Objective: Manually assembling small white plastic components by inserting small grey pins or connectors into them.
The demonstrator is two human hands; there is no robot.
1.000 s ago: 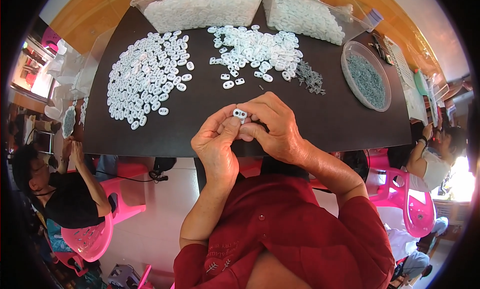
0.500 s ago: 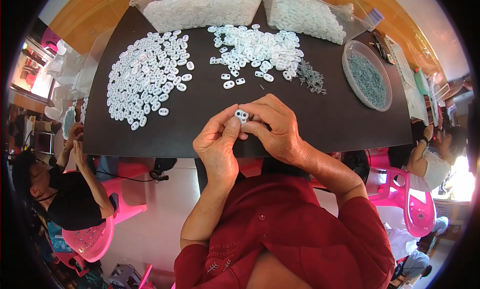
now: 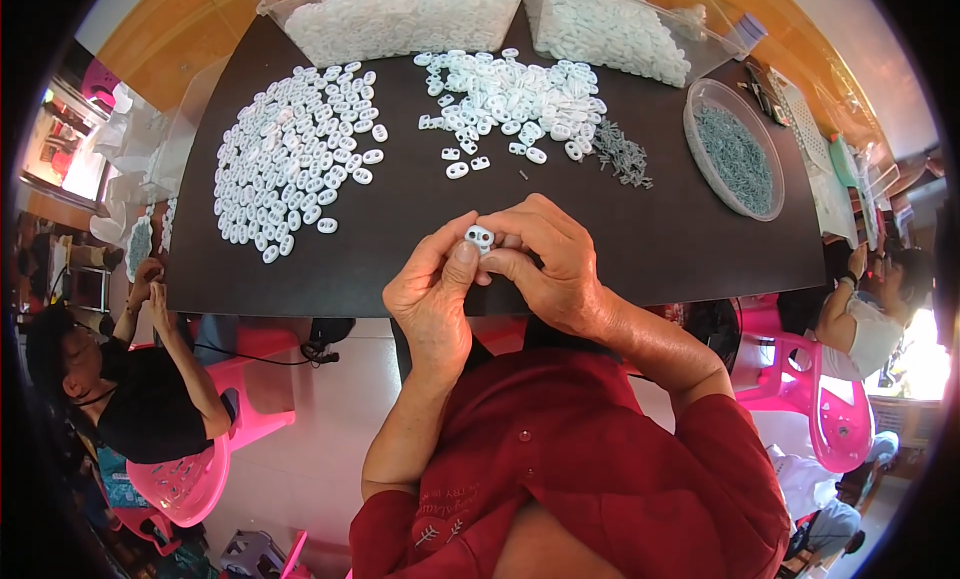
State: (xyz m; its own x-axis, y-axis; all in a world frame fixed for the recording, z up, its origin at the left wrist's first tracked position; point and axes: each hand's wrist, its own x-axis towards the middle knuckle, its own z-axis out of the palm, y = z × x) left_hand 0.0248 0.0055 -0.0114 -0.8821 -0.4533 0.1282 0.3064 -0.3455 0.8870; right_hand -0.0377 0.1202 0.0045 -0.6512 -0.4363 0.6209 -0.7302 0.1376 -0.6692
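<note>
Just inside the table's near edge, both hands meet around a small white two-hole cord lock [image 3: 480, 235]. My left hand [image 3: 430, 294] pinches it from the left, with the thumb over its lower part. My right hand [image 3: 552, 264] grips it from the right with thumb and curled forefinger. Its two dark holes face up; fingers hide the lower portion. Beyond the hands lies a loose heap of white plastic pieces [image 3: 525, 94], with a few separate ones at its near side. Small grey springs [image 3: 622, 157] are piled against that heap's right side.
On the dark table [image 3: 660, 259], many white two-hole oval pieces [image 3: 290, 154] spread at left. Two clear bins [image 3: 415, 57] of white parts line the back. A round tub [image 3: 689, 119] of grey springs sits at right. People sit on both sides, near pink chairs [image 3: 840, 419].
The cord lock has tilted slightly between my fingers, and its holes now sit lower and a little to the left. Both hands have shifted only slightly. The heaps stay as they were.
</note>
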